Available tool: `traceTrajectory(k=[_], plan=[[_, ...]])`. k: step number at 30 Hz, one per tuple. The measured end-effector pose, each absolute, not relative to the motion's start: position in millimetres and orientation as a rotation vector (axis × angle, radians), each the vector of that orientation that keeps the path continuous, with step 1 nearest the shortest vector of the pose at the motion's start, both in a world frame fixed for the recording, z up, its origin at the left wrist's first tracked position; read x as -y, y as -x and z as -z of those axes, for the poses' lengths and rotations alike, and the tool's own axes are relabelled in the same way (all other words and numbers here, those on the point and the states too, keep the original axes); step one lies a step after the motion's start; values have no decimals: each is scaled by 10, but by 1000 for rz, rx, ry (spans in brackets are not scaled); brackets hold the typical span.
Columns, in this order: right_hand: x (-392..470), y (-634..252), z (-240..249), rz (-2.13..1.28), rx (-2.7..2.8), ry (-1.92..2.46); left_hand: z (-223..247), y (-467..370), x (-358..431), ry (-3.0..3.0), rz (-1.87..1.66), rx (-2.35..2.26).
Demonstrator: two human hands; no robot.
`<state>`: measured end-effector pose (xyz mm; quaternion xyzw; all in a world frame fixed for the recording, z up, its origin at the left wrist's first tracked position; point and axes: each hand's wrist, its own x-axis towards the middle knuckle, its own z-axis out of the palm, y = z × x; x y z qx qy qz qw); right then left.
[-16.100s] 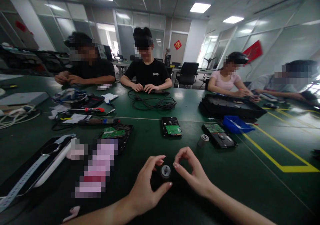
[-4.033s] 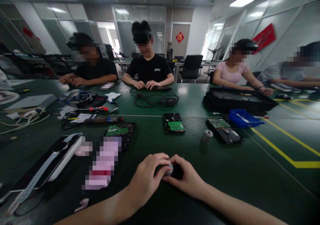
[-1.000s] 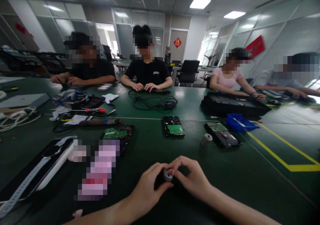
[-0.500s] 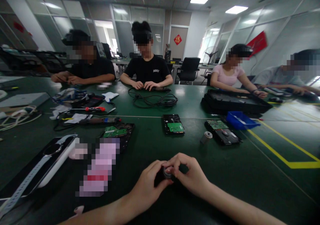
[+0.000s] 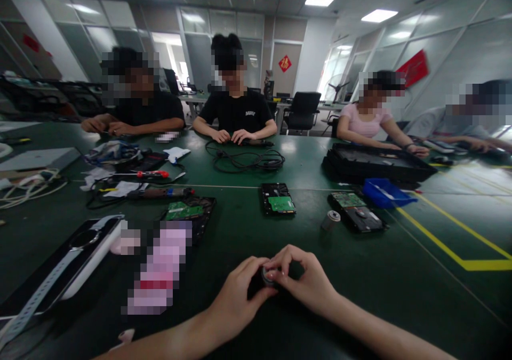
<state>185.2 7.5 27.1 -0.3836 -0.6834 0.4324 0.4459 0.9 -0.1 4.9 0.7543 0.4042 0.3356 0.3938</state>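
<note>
My left hand (image 5: 240,290) curls its thumb and fingers around a small round metal part (image 5: 267,276) just above the green table (image 5: 304,328). From the right, my right hand (image 5: 306,280) reaches over the same part, its thumb and fingertips pressed together at its top. Whether the right fingertips pinch something small there is hidden. Beyond my hands, a metal cylinder (image 5: 331,220) stands beside a hard drive (image 5: 358,210), and another hard drive (image 5: 279,198) lies further to the left.
At left are a watch (image 5: 84,239) on a black-and-white case, a drive with a green board (image 5: 188,209), and a corded tool (image 5: 156,193). A blue bin (image 5: 386,192) and black tray (image 5: 376,162) sit at right. Several people sit across the table.
My right fingertips have shifted slightly on the round part. My left hand has barely moved.
</note>
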Motion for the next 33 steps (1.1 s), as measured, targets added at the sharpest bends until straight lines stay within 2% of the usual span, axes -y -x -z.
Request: traceTrajectory(k=[5,8,12,16,24,30,33], plan=[[-71,-1857,-220,-985,1705,962,-53,-2,25,-1915,-871,-1032],[-45,-1871,-174,-913,1746,939,-91,51,69,-1977,-997,-1006],[-24,-1883,-73,-998,1833,983,-176,110,112,-2099,-1096,-941],[-34,-1868,-1,-1037,1905,998,-219,77,63,-2134,-1106,-1122],[-31,-1857,-31,-1024,1900,1021,-276,-29,-53,-1966,-1034,-1197],[-42,-1855,-67,-1043,1928,1096,-423,-18,-19,-1726,-1240,-1095],[-48,-1862,-72,-1043,1942,1104,-451,201,8,-1754,-1317,-1181]])
